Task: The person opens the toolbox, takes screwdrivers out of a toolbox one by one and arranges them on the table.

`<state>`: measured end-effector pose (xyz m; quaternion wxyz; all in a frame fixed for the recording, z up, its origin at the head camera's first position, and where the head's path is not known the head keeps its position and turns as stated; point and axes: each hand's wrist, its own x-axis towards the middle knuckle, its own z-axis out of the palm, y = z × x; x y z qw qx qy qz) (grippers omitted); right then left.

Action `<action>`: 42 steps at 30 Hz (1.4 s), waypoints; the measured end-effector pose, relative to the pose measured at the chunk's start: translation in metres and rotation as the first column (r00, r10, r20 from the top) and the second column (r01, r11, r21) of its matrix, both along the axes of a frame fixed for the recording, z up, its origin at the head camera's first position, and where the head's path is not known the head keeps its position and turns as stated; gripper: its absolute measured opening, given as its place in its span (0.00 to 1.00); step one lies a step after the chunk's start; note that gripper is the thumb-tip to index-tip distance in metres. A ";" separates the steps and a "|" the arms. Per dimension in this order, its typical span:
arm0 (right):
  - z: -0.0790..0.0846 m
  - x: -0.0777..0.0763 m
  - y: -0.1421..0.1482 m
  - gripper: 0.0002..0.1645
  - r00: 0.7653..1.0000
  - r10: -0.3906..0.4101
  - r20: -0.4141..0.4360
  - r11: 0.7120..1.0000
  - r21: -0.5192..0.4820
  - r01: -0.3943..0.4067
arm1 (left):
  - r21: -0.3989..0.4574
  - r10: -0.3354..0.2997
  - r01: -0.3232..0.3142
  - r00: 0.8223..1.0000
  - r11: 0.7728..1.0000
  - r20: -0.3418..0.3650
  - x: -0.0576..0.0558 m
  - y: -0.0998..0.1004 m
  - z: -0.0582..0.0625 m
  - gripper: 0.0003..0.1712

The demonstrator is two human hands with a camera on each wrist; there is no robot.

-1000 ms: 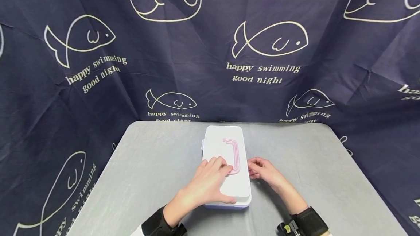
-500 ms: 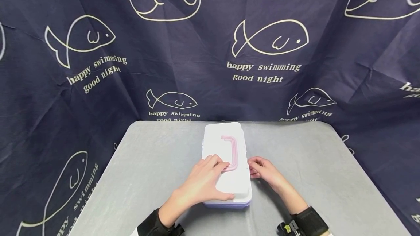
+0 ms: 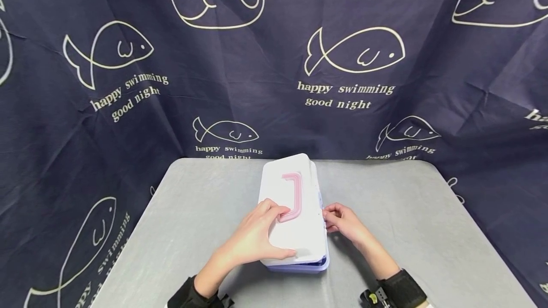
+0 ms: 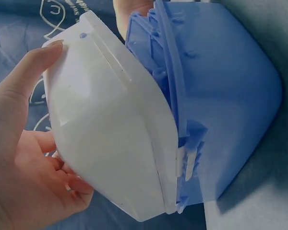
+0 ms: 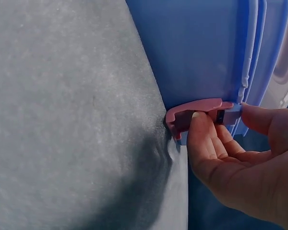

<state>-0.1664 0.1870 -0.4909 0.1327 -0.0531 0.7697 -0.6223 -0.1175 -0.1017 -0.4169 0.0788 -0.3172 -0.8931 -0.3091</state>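
Observation:
A lidded storage box stands mid-table, its white lid [image 3: 295, 241] raised along the right side and tilted left over the blue base [image 3: 295, 268]. My left hand [image 3: 248, 239] grips the lid, fingertips at the pink handle [image 3: 297, 193] and thumb near the front edge. In the left wrist view a gap shows between lid [image 4: 105, 110] and base [image 4: 225, 91]. On the box's right side my right hand [image 3: 348, 224] has curled fingers inside the pink latch [image 5: 197, 104], thumb by the rim, as the right wrist view shows. The box's contents are mostly hidden.
The grey table [image 3: 205, 203] extends on both sides of the box. Behind it hangs a dark blue curtain [image 3: 265, 84] with white fish and lettering. Black straps with small devices circle both wrists.
The lid lay flat a second ago; its right side has risen and it has swung left with my left hand. My right hand stays at the box's right side.

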 end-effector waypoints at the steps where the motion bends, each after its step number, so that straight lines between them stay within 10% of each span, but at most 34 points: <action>1: 0.000 0.000 0.000 0.17 1.000 0.001 0.001 1.000 0.000 -0.001 | 0.012 -0.003 0.003 1.000 1.000 0.008 0.000 -0.001 0.000 0.45; 12: 0.001 0.001 -0.002 0.16 1.000 -0.012 0.002 1.000 0.023 0.012 | 0.177 -0.030 0.005 0.990 0.984 0.137 -0.004 -0.018 -0.003 0.46; 29: 0.001 0.002 -0.002 0.17 1.000 -0.002 0.003 1.000 0.030 0.002 | 0.441 -0.159 0.054 0.965 0.896 0.206 -0.008 -0.066 -0.022 0.47; 42: -0.001 0.000 0.002 0.19 0.999 0.038 0.023 0.999 -0.020 -0.038 | 0.657 -0.425 0.164 0.867 0.736 0.259 -0.011 -0.114 -0.046 0.46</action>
